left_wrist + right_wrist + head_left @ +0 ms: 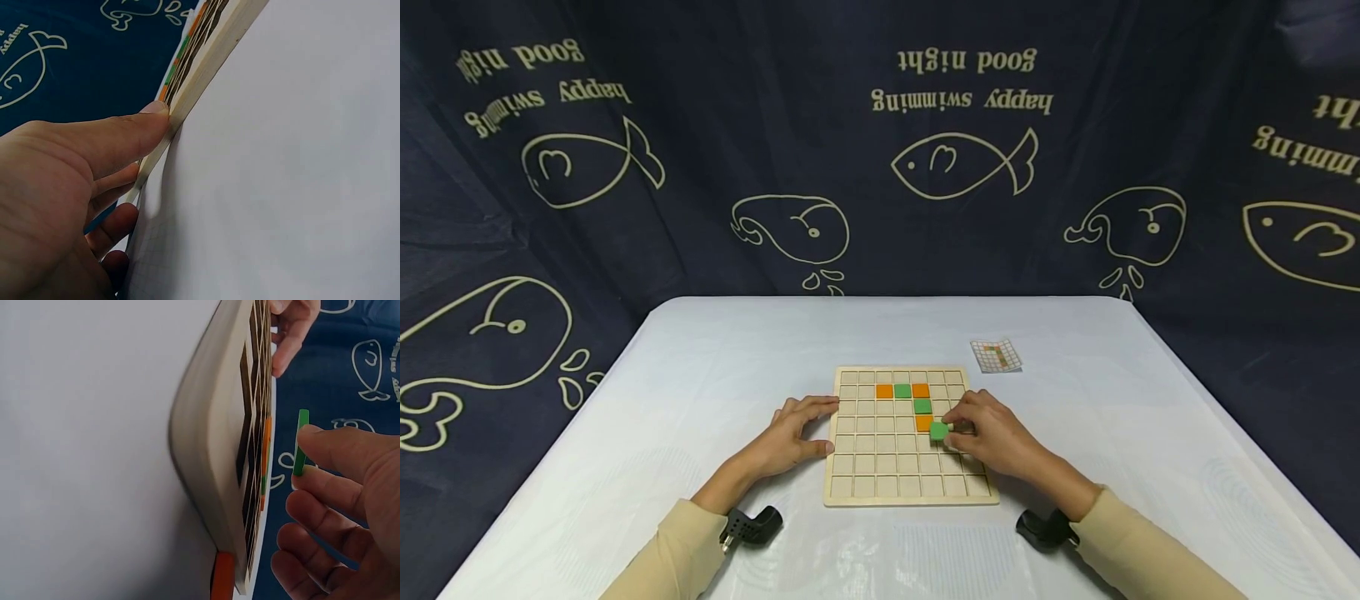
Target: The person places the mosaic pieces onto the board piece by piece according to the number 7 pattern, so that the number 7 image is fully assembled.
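Observation:
A wooden grid board [865, 487] lies on the white table. Along one of its upper rows sit an orange tile [884, 391], a green tile [902, 391] and another orange tile [921, 391]. Below the last one come a green tile [922, 406] and an orange tile [924, 423]. Between thumb and forefinger, my right hand [996, 433] pinches a green square tile [302, 444], held above the board near the lowest orange tile. My left hand [786, 437] rests against the board's left edge, its thumb and fingertips touching the rim, fingers loosely spread.
A small pattern card [996, 356] lies past the board's upper right corner. Beside the board's edge, an orange piece [222, 576] shows in the right wrist view. A dark printed cloth [880, 250] hangs behind the white table [760, 333].

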`<state>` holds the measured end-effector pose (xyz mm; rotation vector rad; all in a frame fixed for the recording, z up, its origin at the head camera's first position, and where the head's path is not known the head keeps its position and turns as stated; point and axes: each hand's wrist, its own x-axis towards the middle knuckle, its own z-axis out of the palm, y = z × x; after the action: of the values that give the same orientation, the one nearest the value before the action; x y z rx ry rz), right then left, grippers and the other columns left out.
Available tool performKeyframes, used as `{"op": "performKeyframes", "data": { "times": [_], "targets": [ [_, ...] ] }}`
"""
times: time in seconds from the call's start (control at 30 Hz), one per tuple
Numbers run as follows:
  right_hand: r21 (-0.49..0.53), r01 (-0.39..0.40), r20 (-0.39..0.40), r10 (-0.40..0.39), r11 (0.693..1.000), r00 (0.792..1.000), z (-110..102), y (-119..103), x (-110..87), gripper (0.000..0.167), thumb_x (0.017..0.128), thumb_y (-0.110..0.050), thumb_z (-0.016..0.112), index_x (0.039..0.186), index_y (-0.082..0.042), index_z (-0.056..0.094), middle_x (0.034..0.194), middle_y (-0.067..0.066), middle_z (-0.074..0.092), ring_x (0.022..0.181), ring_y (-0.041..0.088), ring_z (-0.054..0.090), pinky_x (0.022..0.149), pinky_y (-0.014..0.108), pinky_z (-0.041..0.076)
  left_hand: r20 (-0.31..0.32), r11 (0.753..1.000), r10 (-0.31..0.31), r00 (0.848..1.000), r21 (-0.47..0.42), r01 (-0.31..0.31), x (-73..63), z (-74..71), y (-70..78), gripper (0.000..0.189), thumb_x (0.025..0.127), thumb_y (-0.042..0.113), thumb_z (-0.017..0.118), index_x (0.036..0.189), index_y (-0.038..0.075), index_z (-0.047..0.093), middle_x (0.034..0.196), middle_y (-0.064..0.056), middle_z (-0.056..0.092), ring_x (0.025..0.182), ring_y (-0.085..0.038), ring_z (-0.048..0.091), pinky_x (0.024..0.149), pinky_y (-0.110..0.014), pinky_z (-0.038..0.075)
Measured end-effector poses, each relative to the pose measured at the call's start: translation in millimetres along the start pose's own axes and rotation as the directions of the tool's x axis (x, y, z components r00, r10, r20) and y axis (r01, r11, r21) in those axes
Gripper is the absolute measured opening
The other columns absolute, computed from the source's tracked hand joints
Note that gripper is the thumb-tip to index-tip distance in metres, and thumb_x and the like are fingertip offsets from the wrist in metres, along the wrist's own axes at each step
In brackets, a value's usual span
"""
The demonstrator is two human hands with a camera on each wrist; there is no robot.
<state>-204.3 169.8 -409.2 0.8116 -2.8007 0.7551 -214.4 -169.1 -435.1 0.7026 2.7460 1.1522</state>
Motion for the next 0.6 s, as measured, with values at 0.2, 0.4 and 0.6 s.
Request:
{"op": "performKeyframes", "data": {
  "times": [0.2,0.4,0.6],
  "targets": [
    [0.005,-0.010,0.006,0.010,1.000,1.000,2.0,-3.1,0.9,0.022,0.080,-0.022,0.074,0.100,-0.014,0.072,0.095,-0.006,0.060,0.086,0.009,0.047,0.072,0.025,0.042,-0.001,1.000,0.007,1.000,0.001,-0.007,-0.5,-0.1,0.4,0.062,0.080,0.024,0.073,0.136,0.012,0.050,0.146,0.001,0.043,0.111,-0.016,0.036,0.097,-0.046,0.021],
    [-0.017,0.003,0.009,-0.003,1.000,1.000,3.5,-5.2,1.8,0.023,0.080,-0.024,0.074,0.101,-0.014,0.072,0.094,-0.006,0.059,0.084,0.007,0.045,0.071,0.024,0.042,-0.001,1.000,0.008,1.000,0.010,-0.008,-0.7,0.2,-0.2,0.062,0.080,0.025,0.074,0.136,0.013,0.051,0.146,0.002,0.043,0.109,-0.015,0.036,0.094,-0.043,0.022],
    [-0.030,0.025,0.009,-0.025,0.999,1.000,6.0,-6.0,2.6,0.023,0.080,-0.024,0.074,0.100,-0.014,0.072,0.091,-0.005,0.059,0.083,0.008,0.045,0.070,0.024,0.041,-0.003,1.000,0.018,1.000,0.025,-0.018,-0.5,-0.1,-1.0,0.062,0.080,0.025,0.073,0.136,0.012,0.051,0.146,0.001,0.043,0.107,-0.014,0.036,0.091,-0.038,0.023]
  ]
}}
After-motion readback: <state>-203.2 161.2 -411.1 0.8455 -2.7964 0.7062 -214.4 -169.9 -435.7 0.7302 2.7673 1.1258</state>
